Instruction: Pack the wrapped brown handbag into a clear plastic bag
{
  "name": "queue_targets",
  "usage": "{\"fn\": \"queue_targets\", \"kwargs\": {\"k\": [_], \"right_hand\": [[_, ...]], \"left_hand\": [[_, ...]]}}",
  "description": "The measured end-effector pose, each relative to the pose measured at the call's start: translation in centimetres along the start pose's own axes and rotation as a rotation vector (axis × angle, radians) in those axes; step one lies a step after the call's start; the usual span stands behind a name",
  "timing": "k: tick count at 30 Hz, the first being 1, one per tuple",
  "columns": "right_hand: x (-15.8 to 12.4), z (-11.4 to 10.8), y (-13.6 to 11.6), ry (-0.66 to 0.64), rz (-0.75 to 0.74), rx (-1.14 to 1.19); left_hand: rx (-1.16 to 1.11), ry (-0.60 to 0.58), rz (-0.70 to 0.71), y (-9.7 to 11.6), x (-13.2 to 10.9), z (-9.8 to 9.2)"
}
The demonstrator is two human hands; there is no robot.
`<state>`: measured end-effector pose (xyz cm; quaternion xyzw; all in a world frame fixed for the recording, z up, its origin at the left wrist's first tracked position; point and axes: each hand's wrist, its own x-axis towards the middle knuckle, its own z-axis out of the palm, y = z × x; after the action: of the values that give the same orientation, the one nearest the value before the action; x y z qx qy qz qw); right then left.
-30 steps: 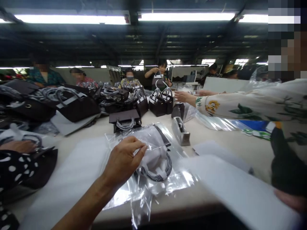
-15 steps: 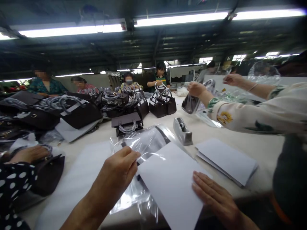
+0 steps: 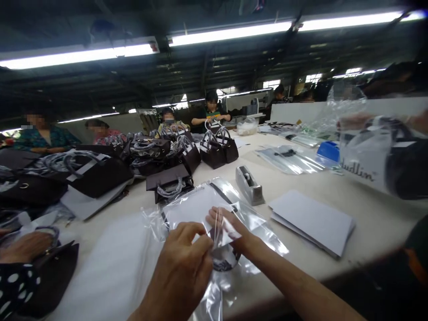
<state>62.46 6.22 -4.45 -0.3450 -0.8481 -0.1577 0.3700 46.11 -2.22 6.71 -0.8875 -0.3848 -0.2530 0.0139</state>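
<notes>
A clear plastic bag (image 3: pixel 257 225) lies on the table in front of me, with a white paper sheet (image 3: pixel 194 205) and a dark strap (image 3: pixel 224 263) inside it. My left hand (image 3: pixel 182 272) pinches the bag's near open edge. My right hand (image 3: pixel 230 227) reaches inside the bag, fingers flat on the white sheet. A stack of white paper sheets (image 3: pixel 310 220) rests to the right of the bag.
A grey tape dispenser (image 3: pixel 249 186) stands behind the bag. Several dark handbags (image 3: pixel 167 154) crowd the left and middle of the table. A co-worker's hand (image 3: pixel 20 245) rests on a bag at left. At right, another person lifts a bagged handbag (image 3: pixel 377 151). White foam sheet (image 3: pixel 110 267) lies under my left arm.
My right hand has pushed the white sheet into the plastic bag and now lies inside it. The person at right has raised a bagged handbag. My view has shifted to the right.
</notes>
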Motion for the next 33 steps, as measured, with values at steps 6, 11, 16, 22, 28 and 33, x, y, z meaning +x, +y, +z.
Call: {"fn": "queue_targets", "kwargs": {"k": [6,11,16,22,28,33], "right_hand": [[-5.1,-3.4,-1.2,-0.086,0.052,0.01],[-15.2,-8.7,1.7,-0.092,0.525,-0.203],[-20.9,-11.8,8.6,-0.213,0.867,-0.424],[-21.0,-12.6,9.3,-0.385,0.877,-0.423],[-17.2,-19.3,7.8,-0.138,0.936,-0.531],[-18.4,-24.9,3.1,0.454,1.262,-0.162]], "left_hand": [[0.068,-0.206,-0.039,-5.1,-0.7,7.4],[0.122,-0.035,0.063,-7.2,-2.0,10.6],[0.176,-0.016,0.131,-5.8,-2.6,8.9],[0.235,0.031,0.224,-3.6,-2.8,7.5],[0.325,0.108,0.305,-0.1,-3.7,7.4],[0.446,-0.006,0.159,0.0,-3.9,9.5]]}}
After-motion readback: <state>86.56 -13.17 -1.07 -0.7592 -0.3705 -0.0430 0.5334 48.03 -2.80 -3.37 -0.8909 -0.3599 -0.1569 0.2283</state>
